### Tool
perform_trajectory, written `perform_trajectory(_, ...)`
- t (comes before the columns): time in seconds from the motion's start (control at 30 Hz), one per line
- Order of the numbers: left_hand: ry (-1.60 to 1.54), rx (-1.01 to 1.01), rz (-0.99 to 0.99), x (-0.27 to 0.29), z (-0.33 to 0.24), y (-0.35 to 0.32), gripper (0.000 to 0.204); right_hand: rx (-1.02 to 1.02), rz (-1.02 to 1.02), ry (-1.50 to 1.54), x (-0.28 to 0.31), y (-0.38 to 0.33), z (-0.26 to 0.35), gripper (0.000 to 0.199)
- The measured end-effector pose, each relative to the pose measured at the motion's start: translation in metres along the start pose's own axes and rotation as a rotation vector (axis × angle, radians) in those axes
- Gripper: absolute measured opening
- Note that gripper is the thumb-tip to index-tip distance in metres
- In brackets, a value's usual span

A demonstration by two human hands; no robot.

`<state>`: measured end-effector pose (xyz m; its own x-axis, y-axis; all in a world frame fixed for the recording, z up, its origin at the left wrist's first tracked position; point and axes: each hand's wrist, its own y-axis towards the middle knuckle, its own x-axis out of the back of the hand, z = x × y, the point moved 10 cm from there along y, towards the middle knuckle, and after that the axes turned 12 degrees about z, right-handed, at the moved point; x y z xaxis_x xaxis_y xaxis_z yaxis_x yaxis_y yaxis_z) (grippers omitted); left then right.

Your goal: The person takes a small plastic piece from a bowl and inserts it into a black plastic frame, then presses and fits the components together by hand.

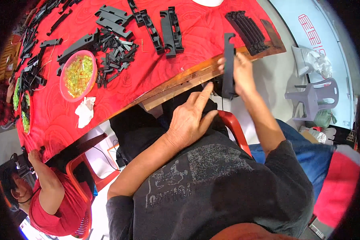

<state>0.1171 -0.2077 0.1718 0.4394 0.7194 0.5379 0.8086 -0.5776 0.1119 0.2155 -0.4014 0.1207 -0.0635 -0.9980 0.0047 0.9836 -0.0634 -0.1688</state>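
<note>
My right hand (243,72) grips a long black plastic bar (229,66) with a hooked notch at its top end. It holds the bar upright just off the table's front edge, fingers behind it and thumb side toward me. My left hand (190,118) hovers below the table edge, in front of my body. Its index finger points toward the bar's lower end and the thumb stands apart, with nothing visible in the hand. Closest to the bar on the table is a row of similar black bars (247,32), lying side by side at the right corner.
On the red-covered table (148,76) lie a pink bowl (77,76) of yellow-green clear pieces, a heap of small black parts (115,54), more black bars (172,32) and a crumpled tissue (85,112). A person in red (56,196) sits left. A grey plastic chair (314,98) stands right.
</note>
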Motion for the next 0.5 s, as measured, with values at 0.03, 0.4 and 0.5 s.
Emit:
perform_trajectory(0.03,0.006,0.006,-0.006,0.001,0.003,-0.005,0.073,0.043,-0.012,-0.027,0.012,0.016,0.006,0.025)
perform_trajectory(0.4,0.109,0.088,0.136,-0.014,0.020,-0.016,0.047,0.342,-0.249,-1.292,0.068,0.131,0.076,0.019)
perform_trajectory(0.5,0.101,0.080,0.157,-0.017,0.023,-0.019,0.042,0.276,-0.226,-1.453,0.065,0.146,0.075,0.022)
